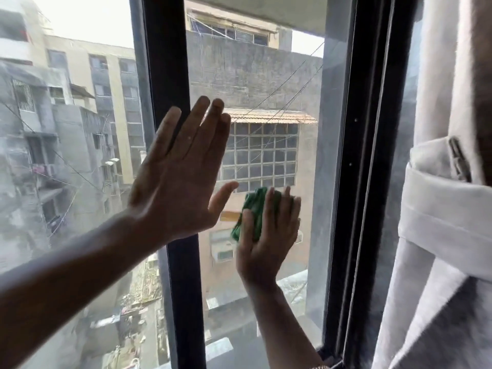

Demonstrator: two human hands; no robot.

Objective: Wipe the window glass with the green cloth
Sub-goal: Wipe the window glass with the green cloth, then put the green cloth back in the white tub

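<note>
The window glass (255, 75) fills the middle of the view between dark frame bars. My right hand (269, 235) presses a bunched green cloth (254, 209) flat against the lower middle of that pane, fingers spread over the cloth. My left hand (178, 171) is flat and open, fingers pointing up, laid across the dark vertical frame bar (165, 62) and the pane's left edge. The left hand holds nothing. Most of the cloth is hidden under my right fingers.
A second pane (66, 155) on the left looks hazy and streaked. The dark window frame and track (364, 155) run down the right. A white curtain (439, 235), tied back, hangs at the far right. Buildings and a street show outside.
</note>
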